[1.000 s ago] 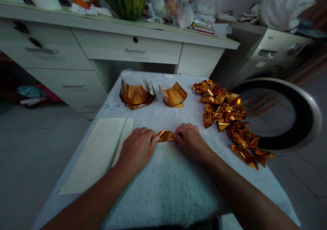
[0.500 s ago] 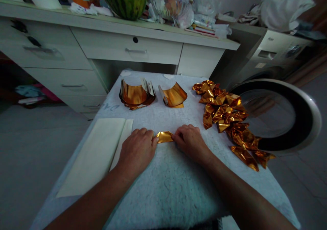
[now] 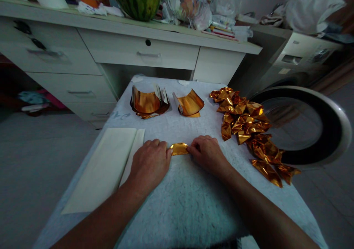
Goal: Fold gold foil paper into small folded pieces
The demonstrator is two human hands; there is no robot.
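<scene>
Head view: from where I stand, the left hand (image 3: 151,162) and right hand (image 3: 207,153) pinch opposite ends of a gold strip (image 3: 179,149) just below mid-frame; crumpled foil (image 3: 245,122) lies on the tabletop (image 3: 182,201), frame right.

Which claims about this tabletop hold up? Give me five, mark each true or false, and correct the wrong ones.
1. The left hand and the right hand hold opposite ends of one gold foil strip. True.
2. The white paper lies beside the right forearm. False: it lies on the left, partly behind the left forearm.
3. The left curved gold stack and the right curved gold stack sit beyond the hands. True.
4. The washing machine door is closed. False: it stands open.
5. The crumpled gold pieces lie on the counter. False: they lie along the right side of the cloth-covered table.
</scene>
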